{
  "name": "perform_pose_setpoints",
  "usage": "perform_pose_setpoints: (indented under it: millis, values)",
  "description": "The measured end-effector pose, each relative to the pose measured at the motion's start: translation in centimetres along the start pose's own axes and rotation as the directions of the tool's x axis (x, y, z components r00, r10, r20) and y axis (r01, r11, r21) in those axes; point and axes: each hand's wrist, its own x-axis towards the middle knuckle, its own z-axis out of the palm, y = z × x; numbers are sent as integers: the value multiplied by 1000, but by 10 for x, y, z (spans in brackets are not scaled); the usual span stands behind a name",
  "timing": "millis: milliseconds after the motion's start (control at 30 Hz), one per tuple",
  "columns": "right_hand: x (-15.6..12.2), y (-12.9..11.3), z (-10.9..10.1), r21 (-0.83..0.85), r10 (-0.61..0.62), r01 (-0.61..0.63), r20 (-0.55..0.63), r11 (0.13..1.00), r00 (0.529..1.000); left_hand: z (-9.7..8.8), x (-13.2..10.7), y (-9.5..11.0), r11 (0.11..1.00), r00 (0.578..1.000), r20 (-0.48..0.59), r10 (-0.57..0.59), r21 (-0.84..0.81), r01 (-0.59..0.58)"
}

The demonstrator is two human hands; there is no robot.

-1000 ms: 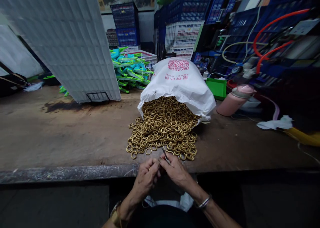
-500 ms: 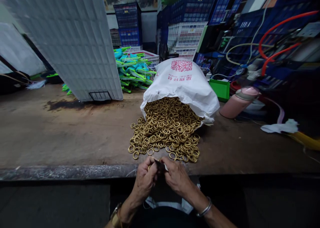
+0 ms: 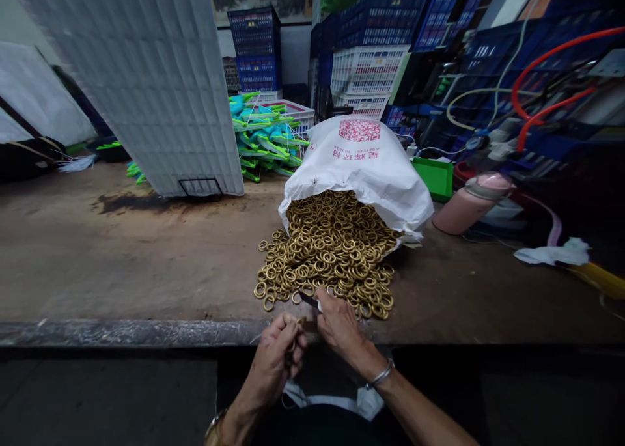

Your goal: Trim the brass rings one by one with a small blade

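the two hands are apart, side by side at the front edge of the workbench (image 3: pixel 195 257). the left hand (image 3: pixel 276 351) pinches a brass-coloured ring (image 3: pixel 301 320) at that edge; the right hand (image 3: pixel 342 325) is closed on a dark-bladed knife (image 3: pixel 307 299), its tip pointing left at the near side of the loose rings (image 3: pixel 332 257) (whether the blade touches any of them, i cannot tell). those rings spill from the mouth of a white sack (image 3: pixel 361 163), lying with red print uppermost, and spread towards the front edge. to the right of the sack are a green tray (image 3: pixel 434 179) and a pink bottle (image 3: pixel 463 208). towards the back edge, between a white ribbed panel (image 3: pixel 166 107) and the sack, sits a heap of blue and green pieces (image 3: pixel 268 140).
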Motion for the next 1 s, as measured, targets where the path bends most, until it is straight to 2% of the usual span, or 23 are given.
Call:
perform_pose_setpoints:
  millis: [100,267,600,900,1000]
  values:
    - [9,-11,2,14,-13,14,-36,1000,999,-7,3,0,996,1000,-22,-10,-94,8]
    - [19,-22,6,-24,-38,38,-11,999,999,-14,6,6,984,998,-42,42,-170,-49]
    - [19,-22,10,-57,-62,64,31,996,998,-22,10,9,954,1000,-9,-8,-300,5]
    - [21,-10,9,3,-58,58,-3,998,998,-17,13,8,964,998,-49,-26,-266,12]
    - [14,-5,9,132,-30,34,-32,991,999,-11,15,4,985,994,-109,9,-170,-28]
